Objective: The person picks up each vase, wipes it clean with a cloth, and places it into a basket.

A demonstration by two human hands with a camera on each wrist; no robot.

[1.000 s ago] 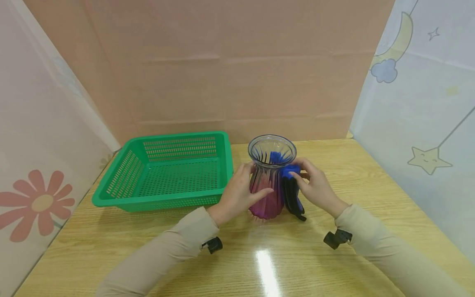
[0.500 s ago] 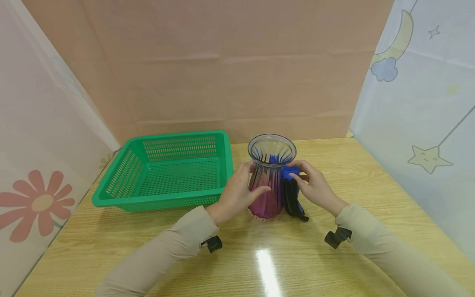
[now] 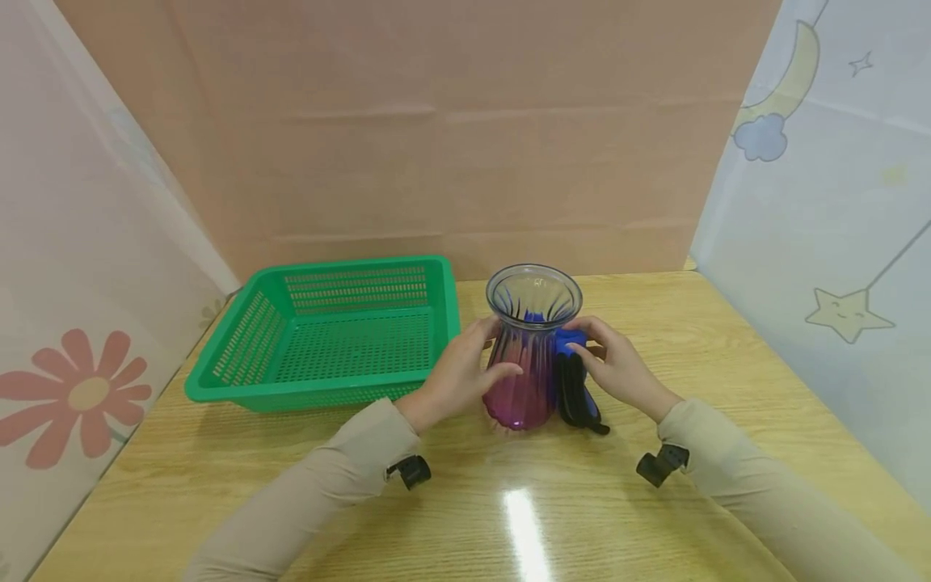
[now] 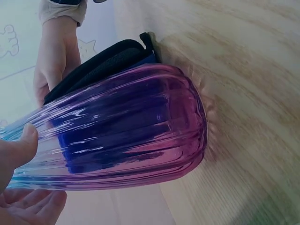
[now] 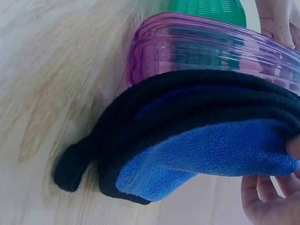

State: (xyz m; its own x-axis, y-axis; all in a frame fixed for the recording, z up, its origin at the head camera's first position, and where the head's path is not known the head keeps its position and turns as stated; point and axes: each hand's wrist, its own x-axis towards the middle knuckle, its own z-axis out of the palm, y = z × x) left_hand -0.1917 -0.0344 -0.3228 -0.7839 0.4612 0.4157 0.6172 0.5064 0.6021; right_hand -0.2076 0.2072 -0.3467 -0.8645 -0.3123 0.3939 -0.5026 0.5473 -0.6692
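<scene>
A ribbed glass vase (image 3: 520,380), clear at the rim and pink-purple toward its base, stands upright on the table. My left hand (image 3: 458,372) holds its left side, thumb across the front; in the left wrist view the thumb and fingers lie round the narrower part. On the vase's right side, my right hand (image 3: 618,364) pinches the top of a folded blue cloth (image 5: 201,150) with black edging. The cloth lies against the glass and shows blue through it in the left wrist view. Its black end (image 3: 596,427) hangs at the table surface.
Left of the vase sits a green perforated plastic basket (image 3: 342,388) on the wooden table (image 3: 465,517). A plain pinkish backdrop (image 3: 436,162) rises behind, and printed light panels stand at both sides.
The cloth has slid slightly down along the vase with my right hand. My left hand keeps its hold on the vase, its thumb shifted a little left. The basket stays in place.
</scene>
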